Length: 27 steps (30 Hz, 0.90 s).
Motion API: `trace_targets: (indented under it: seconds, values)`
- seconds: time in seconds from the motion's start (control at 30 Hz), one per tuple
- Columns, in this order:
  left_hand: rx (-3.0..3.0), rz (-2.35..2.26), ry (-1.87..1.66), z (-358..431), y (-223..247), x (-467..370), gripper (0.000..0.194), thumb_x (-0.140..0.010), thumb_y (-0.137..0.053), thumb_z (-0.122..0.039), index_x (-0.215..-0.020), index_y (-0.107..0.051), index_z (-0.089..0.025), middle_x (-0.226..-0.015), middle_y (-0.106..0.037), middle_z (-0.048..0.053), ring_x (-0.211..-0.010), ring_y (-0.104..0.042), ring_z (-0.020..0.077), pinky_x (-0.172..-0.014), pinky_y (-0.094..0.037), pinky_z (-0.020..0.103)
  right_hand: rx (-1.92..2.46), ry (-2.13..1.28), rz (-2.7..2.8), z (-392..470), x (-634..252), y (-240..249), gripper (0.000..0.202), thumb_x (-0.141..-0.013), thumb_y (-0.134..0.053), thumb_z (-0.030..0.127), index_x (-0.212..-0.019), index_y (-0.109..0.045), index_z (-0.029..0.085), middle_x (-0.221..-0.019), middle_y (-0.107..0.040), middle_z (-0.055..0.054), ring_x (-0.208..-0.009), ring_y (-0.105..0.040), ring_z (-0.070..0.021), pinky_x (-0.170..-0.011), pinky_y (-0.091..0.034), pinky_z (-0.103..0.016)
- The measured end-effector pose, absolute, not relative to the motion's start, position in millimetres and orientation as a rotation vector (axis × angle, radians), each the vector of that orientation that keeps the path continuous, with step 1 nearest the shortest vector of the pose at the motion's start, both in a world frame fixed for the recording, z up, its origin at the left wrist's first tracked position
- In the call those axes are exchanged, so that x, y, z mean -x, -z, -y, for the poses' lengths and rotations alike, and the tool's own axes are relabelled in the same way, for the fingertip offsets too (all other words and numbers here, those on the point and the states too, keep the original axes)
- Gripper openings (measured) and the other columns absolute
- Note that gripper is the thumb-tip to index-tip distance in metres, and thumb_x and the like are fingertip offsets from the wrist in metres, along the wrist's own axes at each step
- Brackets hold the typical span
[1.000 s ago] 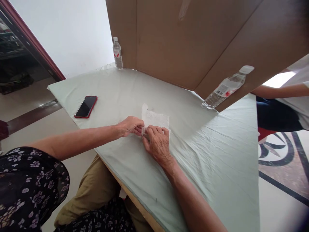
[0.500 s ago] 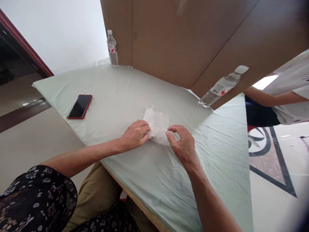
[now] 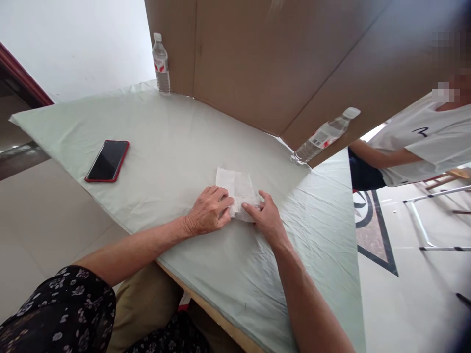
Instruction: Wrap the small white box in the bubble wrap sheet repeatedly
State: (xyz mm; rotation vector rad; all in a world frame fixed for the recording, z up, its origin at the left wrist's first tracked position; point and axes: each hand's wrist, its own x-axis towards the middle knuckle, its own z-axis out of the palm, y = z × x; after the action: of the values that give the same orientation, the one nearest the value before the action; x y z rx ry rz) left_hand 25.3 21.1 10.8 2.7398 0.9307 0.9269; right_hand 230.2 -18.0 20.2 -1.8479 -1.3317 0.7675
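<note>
A thin white tissue [image 3: 241, 189], partly folded and creased, lies on the pale green cloth in front of me. My left hand [image 3: 210, 210] is at its lower left edge, fingers curled and pinching the paper. On the lower right side, my right hand [image 3: 265, 214] has its thumb on top of the tissue and its fingers round the edge. The lower part of the tissue is bunched between the two hands and partly hidden by the fingers.
A red-cased phone [image 3: 107, 161] lies to the left on the cloth-covered table [image 3: 176, 130]. Behind stands a large cardboard panel [image 3: 250, 63], with one water bottle [image 3: 161, 63] at its left and another bottle [image 3: 326, 136] leaning at its right. A person in white [image 3: 434, 135] is beyond.
My right hand has moved in and now touches the tissue, which it was beside before. The tissue's raised upper left corner now lies flatter. The view has shifted slightly.
</note>
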Motion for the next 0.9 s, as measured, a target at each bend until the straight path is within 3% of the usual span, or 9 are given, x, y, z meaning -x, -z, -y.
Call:
trace_targets:
  seconds: [0.2, 0.47, 0.7, 0.9]
  values:
    - [-2.813, -0.988, -0.925, -21, -13, -26, 0.017, -0.084, -0.055, -0.022, -0.094, -0.069, -0.019, -0.099, -0.066, 0.008, -0.09, -0.052, 0.0234, -0.078, -0.04, 0.036, 1.788, -0.593, 1.347, 16, -213, -26, 0.075, -0.077, -0.065, 0.039, -0.143, -0.044, 0.012, -0.065, -0.055, 0.006, -0.06, -0.051, -0.0148, -0.064, -0.045, -0.031]
    - [-2.739, -0.956, -0.955, -24, -13, -27, 0.016, -0.085, -0.055, -0.02, -0.091, -0.07, -0.017, -0.095, -0.065, 0.009, -0.083, -0.054, 0.0205, -0.076, -0.046, 0.033, 1.665, -0.64, 1.346, 16, -190, -35, 0.068, -0.081, -0.062, 0.037, -0.141, -0.046, 0.011, -0.074, -0.063, 0.002, -0.065, -0.059, -0.0147, -0.066, -0.049, -0.03]
    - [-2.427, -0.86, -1.047, -28, -5, -28, 0.017, -0.083, -0.056, -0.018, -0.097, -0.066, -0.016, -0.097, -0.066, 0.009, -0.093, -0.061, 0.0215, -0.082, -0.053, 0.033, 1.724, -0.554, 1.519, 21, -179, -41, 0.059, -0.085, -0.057, 0.036, -0.137, -0.053, 0.011, -0.088, -0.075, -0.007, -0.066, -0.066, -0.017, -0.069, -0.053, -0.032]
    - [-2.193, -0.85, -1.091, -31, 0, -28, 0.043, -0.078, -0.061, -0.018, -0.121, -0.056, -0.015, -0.107, -0.065, 0.011, -0.097, -0.062, 0.0212, -0.08, -0.055, 0.034, 1.588, -0.398, 1.921, 39, -189, -41, 0.05, -0.095, -0.046, 0.025, -0.144, -0.046, 0.017, -0.108, -0.076, -0.008, -0.074, -0.069, -0.0174, -0.072, -0.054, -0.032]
